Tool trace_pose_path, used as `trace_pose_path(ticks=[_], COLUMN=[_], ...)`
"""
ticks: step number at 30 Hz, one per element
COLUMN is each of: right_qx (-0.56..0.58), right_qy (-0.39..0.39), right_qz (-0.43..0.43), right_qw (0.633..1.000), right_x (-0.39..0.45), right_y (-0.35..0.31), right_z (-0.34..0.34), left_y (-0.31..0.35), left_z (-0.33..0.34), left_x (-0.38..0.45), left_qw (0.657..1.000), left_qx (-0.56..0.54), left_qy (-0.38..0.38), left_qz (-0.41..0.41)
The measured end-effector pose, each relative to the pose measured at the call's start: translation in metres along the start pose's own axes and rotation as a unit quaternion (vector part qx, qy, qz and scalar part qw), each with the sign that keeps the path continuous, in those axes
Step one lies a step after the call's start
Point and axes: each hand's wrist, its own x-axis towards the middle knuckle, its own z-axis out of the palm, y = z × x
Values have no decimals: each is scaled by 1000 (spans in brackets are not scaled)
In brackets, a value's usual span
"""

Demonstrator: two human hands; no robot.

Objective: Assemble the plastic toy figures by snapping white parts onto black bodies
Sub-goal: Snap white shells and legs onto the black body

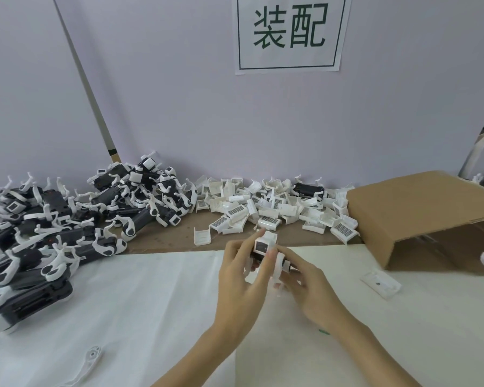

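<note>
Seen from a head camera, looking down on a white-covered surface (129, 303) against a pale wall.

At nine o'clock, heaped: a pile of assembled figures (76, 216), black bodies already wearing white limbs and caps.

At seven o'clock, lying loose on the cloth: a single white limb piece (91, 356).

At twelve o'clock, along the wall: a heap of loose white parts (274, 210), many with barcode-like stickers, spread over a brown board.

At centre, raised just above the surface: left hand (242, 277), fingers curled round the black body (259, 251), forefinger extended up along its far side.

Touching it from three o'clock: right hand (305, 286), fingertips pinching the same figure's lower right side, where a white part (279, 263) sat against the body. Blurred there; whether fully seated could not be told.

Long axis of the body judged to run from roughly one o'clock down to seven. White part lay on the right-hand side of it, so right hand nearer for the pressing, left hand serving as the brace.

At four o'clock, flat on the cloth: a small clear plastic tray piece (380, 286).

At two to three o'clock: an open cardboard box (419, 208) on its side.

High at twelve o'clock, on the wall: a paper sign (289, 32) with two green characters.
</note>
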Motion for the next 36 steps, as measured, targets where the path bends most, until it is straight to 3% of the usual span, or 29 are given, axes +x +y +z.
trace_pose_path(ticks=[4, 7, 11, 13, 18, 22, 24, 26, 28, 31, 33, 36], right_qx=[-1, -44, -195, -211, -45, -104, -154, -162, -125, -34, -17, 10], right_qy=[13, 104, 177, 159, 35, 37, 42, 44, 33, 11, 14, 27], right_qz=[3, -40, -116, -112, -20, -73, -99, -103, -74, 16, 47, 72], right_qw=[1000, 993, 958, 958, 998, 991, 982, 980, 989, 999, 999, 997], right_x=[2, 5, 4, 5, 7, 7, 8, 9, 7, 5, 5, 14], right_y=[2, 0, -4, -2, 1, 8, 10, 10, 9, 1, -2, 0], right_z=[0, -9, -14, -14, -25, -28, -25, -27, -30, -23, -11, 0], left_y=[2, 0, -13, -21, -40, -55, -58, -59, -59, -51, -50, -54], left_z=[-6, -20, -28, -30, -43, -52, -52, -54, -58, -52, -43, -37], left_x=[7, 19, 24, 25, 31, 38, 39, 40, 40, 36, 30, 29], left_qw=[997, 982, 988, 985, 973, 970, 954, 950, 961, 974, 972, 975], left_qx=[-58, -131, -56, -83, -116, 73, 168, 183, 138, -34, -108, -137], left_qy=[-40, -106, -106, -97, -176, -231, -213, -197, -206, -218, -167, -99], left_qz=[-36, -88, -96, -114, -94, 39, 126, 156, 120, -58, -124, -147])
